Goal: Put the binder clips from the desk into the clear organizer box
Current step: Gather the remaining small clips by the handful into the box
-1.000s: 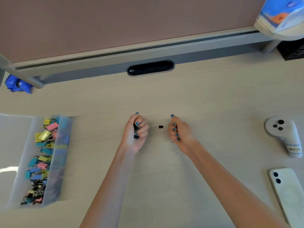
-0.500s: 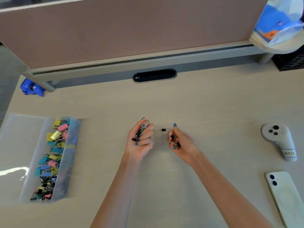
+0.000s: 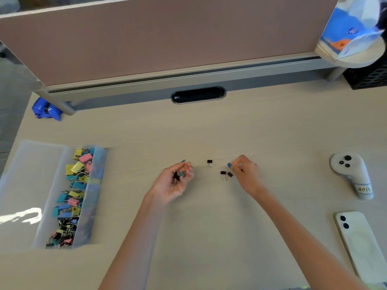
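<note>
My left hand (image 3: pixel 172 182) lies palm up on the desk, its fingers curled round a few black binder clips (image 3: pixel 176 177). My right hand (image 3: pixel 246 172) hovers knuckles up with curled fingers. Its palm is hidden, and a dark bit shows under its fingers. Two black clips (image 3: pixel 226 175) lie on the desk just left of its fingertips. A single black clip (image 3: pixel 209 163) lies between my hands. The clear organizer box (image 3: pixel 31 174) stands at the left, its right compartment full of several coloured clips (image 3: pixel 73 193).
A white controller (image 3: pixel 351 174) and a white phone (image 3: pixel 360 245) lie at the right. A blue object (image 3: pixel 45 109) sits at the back left by the partition. A black crate (image 3: pixel 368 77) is at the back right.
My right hand has turned knuckles up and shifted right, and two black clips now lie on the desk beside it. My left hand has opened a little, palm up, still holding clips.
</note>
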### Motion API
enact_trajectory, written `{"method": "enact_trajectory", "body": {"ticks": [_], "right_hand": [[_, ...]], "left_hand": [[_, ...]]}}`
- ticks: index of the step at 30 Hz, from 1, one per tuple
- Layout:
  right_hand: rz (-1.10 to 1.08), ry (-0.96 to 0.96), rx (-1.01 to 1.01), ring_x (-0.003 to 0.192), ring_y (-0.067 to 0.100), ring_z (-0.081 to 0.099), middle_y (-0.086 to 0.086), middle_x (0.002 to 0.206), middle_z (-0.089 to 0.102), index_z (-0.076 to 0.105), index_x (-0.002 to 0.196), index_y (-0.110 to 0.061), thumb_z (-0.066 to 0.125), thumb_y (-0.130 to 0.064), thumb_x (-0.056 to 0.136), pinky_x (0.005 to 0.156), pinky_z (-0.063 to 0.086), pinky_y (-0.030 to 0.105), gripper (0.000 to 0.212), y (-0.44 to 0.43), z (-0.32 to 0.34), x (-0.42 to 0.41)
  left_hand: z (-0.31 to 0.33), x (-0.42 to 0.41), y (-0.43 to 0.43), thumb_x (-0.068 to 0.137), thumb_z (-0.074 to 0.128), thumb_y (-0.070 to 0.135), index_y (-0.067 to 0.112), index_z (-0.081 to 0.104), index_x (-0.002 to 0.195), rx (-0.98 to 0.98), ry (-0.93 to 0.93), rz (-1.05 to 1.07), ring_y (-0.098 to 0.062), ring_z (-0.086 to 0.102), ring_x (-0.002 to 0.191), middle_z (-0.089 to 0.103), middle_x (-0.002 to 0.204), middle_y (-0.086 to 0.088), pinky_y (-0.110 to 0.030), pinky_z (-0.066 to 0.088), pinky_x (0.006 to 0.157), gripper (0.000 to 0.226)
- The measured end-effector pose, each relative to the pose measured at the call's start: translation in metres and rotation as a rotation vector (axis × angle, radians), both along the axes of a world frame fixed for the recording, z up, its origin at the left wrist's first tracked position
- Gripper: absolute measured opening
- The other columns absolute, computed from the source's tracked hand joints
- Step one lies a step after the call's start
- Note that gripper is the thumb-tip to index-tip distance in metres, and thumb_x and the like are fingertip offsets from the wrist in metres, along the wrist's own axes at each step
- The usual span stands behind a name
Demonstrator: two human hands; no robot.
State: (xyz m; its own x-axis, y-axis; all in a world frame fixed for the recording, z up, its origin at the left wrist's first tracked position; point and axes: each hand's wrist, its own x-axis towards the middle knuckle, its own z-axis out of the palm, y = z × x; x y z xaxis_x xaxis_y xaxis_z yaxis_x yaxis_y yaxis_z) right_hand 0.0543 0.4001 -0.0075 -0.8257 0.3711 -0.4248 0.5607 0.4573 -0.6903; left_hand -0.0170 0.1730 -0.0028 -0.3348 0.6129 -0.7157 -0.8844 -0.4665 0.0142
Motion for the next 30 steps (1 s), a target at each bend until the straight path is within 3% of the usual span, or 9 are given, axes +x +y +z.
{"method": "enact_trajectory", "body": {"ticks": [2, 5, 8, 10, 13, 17, 20, 25, 30], "right_hand": [[0.092, -0.063, 0.130, 0.073, 0.026, 0.056, -0.001, 0.077, 0.064, 0.048, 0.089, -0.018, 0.052, -0.028, 0.094, 0.063, 0.040, 0.033, 0.013, 0.006, -0.003, 0.008], [0.126, -0.113, 0.208, 0.073, 0.025, 0.053, -0.002, 0.079, 0.060, 0.046, 0.096, -0.018, 0.056, -0.031, 0.093, 0.061, 0.036, 0.031, 0.017, 0.008, -0.006, 0.017], [0.138, -0.149, 0.257, 0.079, 0.024, 0.055, -0.004, 0.085, 0.058, 0.046, 0.105, -0.018, 0.059, -0.034, 0.091, 0.063, 0.036, 0.029, 0.025, 0.008, -0.008, 0.021], [0.147, -0.124, 0.279, 0.080, 0.026, 0.058, 0.000, 0.087, 0.062, 0.046, 0.105, -0.019, 0.057, -0.032, 0.092, 0.061, 0.038, 0.029, 0.022, 0.007, -0.007, 0.021], [0.109, -0.071, 0.307, 0.075, 0.027, 0.058, 0.004, 0.084, 0.066, 0.045, 0.102, -0.019, 0.055, -0.029, 0.093, 0.055, 0.034, 0.029, 0.016, 0.008, -0.005, 0.019], [0.136, -0.102, 0.286, 0.080, 0.027, 0.058, 0.002, 0.087, 0.067, 0.044, 0.112, -0.021, 0.058, -0.027, 0.092, 0.062, 0.037, 0.030, 0.026, 0.014, -0.004, 0.017], [0.163, -0.107, 0.266, 0.073, 0.023, 0.056, -0.004, 0.078, 0.065, 0.044, 0.115, -0.025, 0.058, -0.026, 0.091, 0.061, 0.037, 0.030, 0.028, 0.017, -0.005, 0.018], [0.161, -0.070, 0.280, 0.053, 0.009, 0.041, -0.012, 0.050, 0.047, 0.047, 0.104, -0.022, 0.057, -0.024, 0.093, 0.051, 0.029, 0.027, 0.015, 0.016, -0.010, 0.020], [0.243, -0.105, 0.344, 0.070, 0.027, 0.055, -0.002, 0.080, 0.065, 0.041, 0.108, -0.017, 0.051, -0.029, 0.097, 0.058, 0.036, 0.031, 0.019, 0.015, -0.012, 0.020]], "left_hand": [[0.004, 0.002, 0.000, 0.083, 0.065, 0.003, -0.005, 0.065, 0.087, -0.210, 0.038, -0.025, -0.020, 0.067, 0.061, 0.063, 0.080, -0.010, -0.025, 0.055, 0.043, 0.009], [0.005, 0.004, -0.004, 0.093, 0.055, 0.004, -0.008, 0.069, 0.093, -0.300, 0.066, -0.057, -0.019, 0.068, 0.068, 0.067, 0.086, -0.012, -0.026, 0.059, 0.057, 0.018], [0.004, 0.003, -0.011, 0.096, 0.051, 0.006, -0.006, 0.066, 0.099, -0.407, 0.117, -0.096, -0.010, 0.059, 0.053, 0.061, 0.074, -0.007, -0.017, 0.052, 0.046, 0.020], [0.002, 0.001, -0.016, 0.099, 0.046, 0.010, -0.002, 0.063, 0.099, -0.524, 0.207, -0.150, -0.003, 0.042, 0.041, 0.045, 0.066, -0.001, -0.012, 0.034, 0.035, 0.021], [-0.004, 0.002, -0.025, 0.099, 0.047, 0.016, 0.005, 0.066, 0.084, -0.834, 0.459, -0.305, -0.004, 0.027, 0.040, 0.036, 0.057, 0.004, -0.014, 0.019, 0.034, 0.026], [-0.016, 0.008, -0.035, 0.097, 0.047, 0.016, 0.017, 0.056, 0.073, -1.202, 0.944, -0.613, -0.017, 0.037, 0.053, 0.046, 0.058, 0.002, -0.027, 0.028, 0.053, 0.025], [-0.017, 0.018, -0.036, 0.098, 0.048, 0.025, 0.021, 0.049, 0.096, -1.243, 1.166, -0.870, -0.017, 0.041, 0.058, 0.048, 0.063, 0.007, -0.032, 0.029, 0.056, 0.005], [-0.017, 0.026, -0.038, 0.098, 0.048, 0.032, 0.023, 0.041, 0.108, -1.325, 1.256, -1.011, -0.015, 0.045, 0.066, 0.049, 0.071, 0.006, -0.031, 0.033, 0.059, 0.016], [-0.018, 0.024, -0.044, 0.098, 0.049, 0.032, 0.026, 0.038, 0.109, -1.334, 1.282, -1.020, -0.014, 0.048, 0.068, 0.053, 0.078, 0.007, -0.030, 0.033, 0.060, 0.017]]}}
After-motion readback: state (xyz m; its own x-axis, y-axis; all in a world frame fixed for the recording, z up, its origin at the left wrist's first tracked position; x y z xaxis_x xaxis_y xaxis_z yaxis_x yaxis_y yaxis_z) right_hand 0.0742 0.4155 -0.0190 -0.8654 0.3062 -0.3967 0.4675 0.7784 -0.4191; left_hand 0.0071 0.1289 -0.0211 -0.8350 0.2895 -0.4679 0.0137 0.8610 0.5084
